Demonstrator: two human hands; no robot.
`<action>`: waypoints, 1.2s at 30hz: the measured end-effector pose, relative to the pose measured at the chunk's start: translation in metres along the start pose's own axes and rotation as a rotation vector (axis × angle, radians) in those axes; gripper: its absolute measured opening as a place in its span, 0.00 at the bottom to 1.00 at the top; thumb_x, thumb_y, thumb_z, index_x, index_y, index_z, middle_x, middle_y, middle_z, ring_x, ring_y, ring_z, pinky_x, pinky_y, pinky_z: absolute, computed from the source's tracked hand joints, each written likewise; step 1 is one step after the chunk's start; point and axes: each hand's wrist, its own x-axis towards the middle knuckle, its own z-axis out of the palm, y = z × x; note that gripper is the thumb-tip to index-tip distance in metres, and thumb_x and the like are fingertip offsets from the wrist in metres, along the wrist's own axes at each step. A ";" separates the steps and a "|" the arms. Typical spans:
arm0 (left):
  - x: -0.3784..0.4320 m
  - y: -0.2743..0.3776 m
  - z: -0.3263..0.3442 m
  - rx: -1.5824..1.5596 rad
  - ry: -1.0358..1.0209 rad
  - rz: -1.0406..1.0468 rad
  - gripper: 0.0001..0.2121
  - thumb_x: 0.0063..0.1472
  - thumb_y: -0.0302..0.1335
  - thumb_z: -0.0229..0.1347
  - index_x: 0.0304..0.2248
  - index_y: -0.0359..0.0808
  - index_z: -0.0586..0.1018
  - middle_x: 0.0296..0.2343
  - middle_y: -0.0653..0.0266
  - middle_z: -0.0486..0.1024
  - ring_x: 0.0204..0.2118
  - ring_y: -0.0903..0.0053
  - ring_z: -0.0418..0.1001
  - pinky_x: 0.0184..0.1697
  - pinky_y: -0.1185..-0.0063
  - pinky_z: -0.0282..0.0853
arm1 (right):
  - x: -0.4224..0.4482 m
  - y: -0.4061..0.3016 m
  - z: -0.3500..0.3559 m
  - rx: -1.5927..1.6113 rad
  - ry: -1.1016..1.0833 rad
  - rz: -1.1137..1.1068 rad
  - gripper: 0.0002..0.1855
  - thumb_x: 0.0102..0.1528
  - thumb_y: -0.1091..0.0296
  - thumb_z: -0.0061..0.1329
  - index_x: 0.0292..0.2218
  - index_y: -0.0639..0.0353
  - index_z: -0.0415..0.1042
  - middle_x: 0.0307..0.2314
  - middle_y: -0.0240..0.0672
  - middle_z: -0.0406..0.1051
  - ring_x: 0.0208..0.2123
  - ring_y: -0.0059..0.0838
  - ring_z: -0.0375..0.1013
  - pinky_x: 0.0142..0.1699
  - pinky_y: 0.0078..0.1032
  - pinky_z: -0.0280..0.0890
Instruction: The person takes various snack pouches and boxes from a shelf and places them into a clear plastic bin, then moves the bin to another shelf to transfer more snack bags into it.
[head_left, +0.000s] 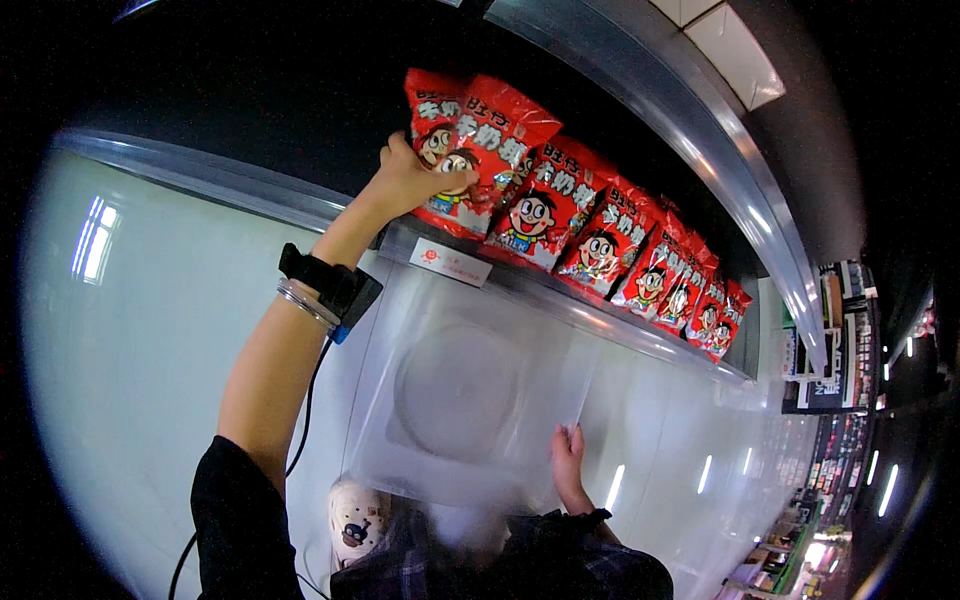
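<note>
My left hand (420, 180) grips a red candy packet (487, 150) at the left end of a row on a dark shelf, its thumb across the packet's front. Another red packet (433, 112) stands just behind it. To the right, several matching packets (532, 217) lean side by side. My right hand (568, 457) holds the right edge of a clear plastic bin (457, 390) in front of my body; no contents show in it. A black wrist strap with a device (330, 285) and a clear bangle are on my left forearm.
The shelf's metal front edge (600, 319) carries a small white label (451, 262). Another metal shelf edge (705, 135) curves above the packets. A black cable (307, 412) hangs from the wrist device. One shoe (358, 521) stands on the glossy pale floor (172, 300). More stocked shelves stand at far right.
</note>
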 end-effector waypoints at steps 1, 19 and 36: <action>0.004 -0.002 -0.002 0.005 -0.005 0.000 0.38 0.41 0.36 0.66 0.46 0.24 0.59 0.41 0.50 0.68 0.41 0.75 0.68 0.44 0.80 0.65 | -0.004 0.001 0.002 0.032 0.001 0.044 0.04 0.57 0.66 0.38 0.31 0.54 0.61 0.16 0.19 0.53 0.17 0.11 0.53 0.19 0.15 0.49; -0.081 0.066 -0.017 -0.467 0.242 0.038 0.35 0.40 0.27 0.65 0.40 0.27 0.52 0.33 0.53 0.69 0.33 0.75 0.71 0.35 0.83 0.69 | -0.008 -0.004 0.004 0.027 -0.017 0.060 0.08 0.58 0.63 0.37 0.33 0.58 0.60 0.15 0.21 0.55 0.15 0.12 0.54 0.20 0.15 0.51; -0.258 0.017 0.062 0.009 -1.018 -0.371 0.41 0.38 0.42 0.64 0.45 0.27 0.56 0.36 0.43 0.68 0.40 0.55 0.69 0.40 0.67 0.66 | 0.004 0.025 0.007 0.224 -0.006 -0.021 0.18 0.55 0.68 0.40 0.48 0.57 0.60 0.23 0.25 0.62 0.17 0.13 0.56 0.20 0.13 0.54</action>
